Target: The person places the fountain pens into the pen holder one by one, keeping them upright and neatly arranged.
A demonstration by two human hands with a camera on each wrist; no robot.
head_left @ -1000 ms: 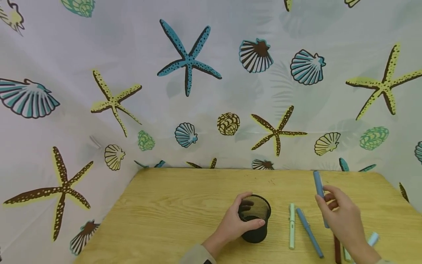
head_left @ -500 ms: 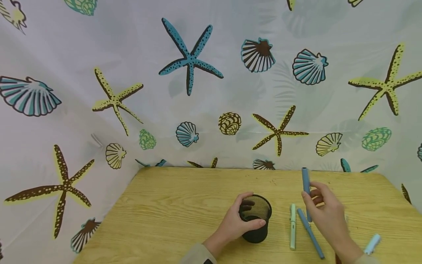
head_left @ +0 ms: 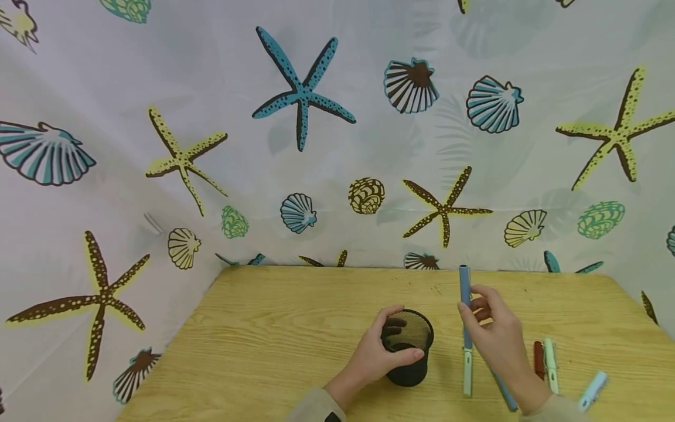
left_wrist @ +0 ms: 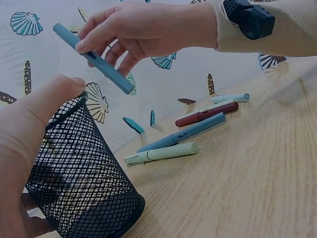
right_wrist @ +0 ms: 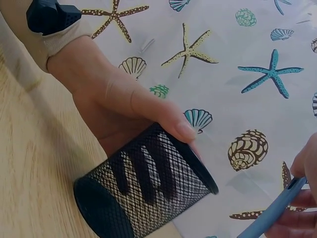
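Blue pen held beside the mesh cup

The left hand (head_left: 371, 357) grips the round black wire-mesh pen cup (head_left: 408, 349); beside it, the right hand (head_left: 498, 340) pinches a slim matte blue plastic pen (head_left: 464, 293).

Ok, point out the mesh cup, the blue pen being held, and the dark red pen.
mesh cup (left_wrist: 81, 186): left wrist view, on its mesh side wall.
blue pen (head_left: 464, 281): head view, on the barrel above the fingers.
dark red pen (left_wrist: 208, 114): left wrist view, mid-barrel.
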